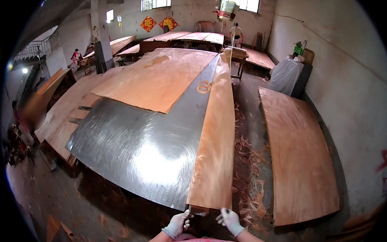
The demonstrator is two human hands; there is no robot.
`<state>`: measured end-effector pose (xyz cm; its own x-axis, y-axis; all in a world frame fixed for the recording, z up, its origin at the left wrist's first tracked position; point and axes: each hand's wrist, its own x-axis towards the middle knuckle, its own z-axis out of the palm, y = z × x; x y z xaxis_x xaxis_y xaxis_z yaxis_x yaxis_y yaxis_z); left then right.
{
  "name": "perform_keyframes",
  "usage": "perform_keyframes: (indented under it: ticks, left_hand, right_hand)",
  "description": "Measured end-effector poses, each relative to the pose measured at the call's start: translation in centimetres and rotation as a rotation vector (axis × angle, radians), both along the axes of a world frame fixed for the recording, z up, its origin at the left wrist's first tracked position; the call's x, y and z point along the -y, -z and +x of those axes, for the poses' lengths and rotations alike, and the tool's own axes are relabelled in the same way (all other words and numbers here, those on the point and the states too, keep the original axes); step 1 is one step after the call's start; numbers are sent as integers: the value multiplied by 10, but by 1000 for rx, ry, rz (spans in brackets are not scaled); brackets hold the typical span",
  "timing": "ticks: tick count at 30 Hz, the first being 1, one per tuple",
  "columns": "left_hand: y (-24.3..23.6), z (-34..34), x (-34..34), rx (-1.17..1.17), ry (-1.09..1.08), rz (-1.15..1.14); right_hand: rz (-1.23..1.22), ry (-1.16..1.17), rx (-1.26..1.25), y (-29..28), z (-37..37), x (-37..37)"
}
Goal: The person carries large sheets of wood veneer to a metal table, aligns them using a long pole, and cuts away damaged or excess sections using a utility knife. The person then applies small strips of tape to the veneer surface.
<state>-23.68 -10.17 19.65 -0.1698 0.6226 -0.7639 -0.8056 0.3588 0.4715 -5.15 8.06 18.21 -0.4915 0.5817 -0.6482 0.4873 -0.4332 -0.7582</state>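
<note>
My left hand (178, 224), in a pale glove, is closed at the near edge of a shiny dark metal sheet (112, 128). A short dark piece (187, 207) stands just above its fingers; what they grip, I cannot make out. A long strip of thin wood veneer (210, 180) lies along the sheet's right side. Just below the strip's near right corner is my right hand (230, 221), gloved too, its fingertips dark and blurred; whether it touches the strip is unclear. A larger veneer sheet (162, 77) covers the far part of the metal.
A stack of wood sheets (301, 160) lies on the right near the wall. Veneer scraps (249, 179) litter the floor between. A plastic-covered object (285, 75) stands behind the stack. More veneer (65, 104) lies left. A person (236, 34) is far back; others are at the left.
</note>
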Motion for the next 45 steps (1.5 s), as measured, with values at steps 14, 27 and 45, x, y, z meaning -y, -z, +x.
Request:
perform_keyframes:
  ticks: [14,27,45]
  left_hand:
    - [-29,45,-3,-696,995,418]
    - [161,49,-11,-801,1137,363]
    - [199,310,-180,426,-338,-125]
  right_hand:
    - [-17,432,-236,-38,-61,55]
    - [-679,638,-803,-131,173,-12]
    - [-898,443,-1520,-163,524,-131]
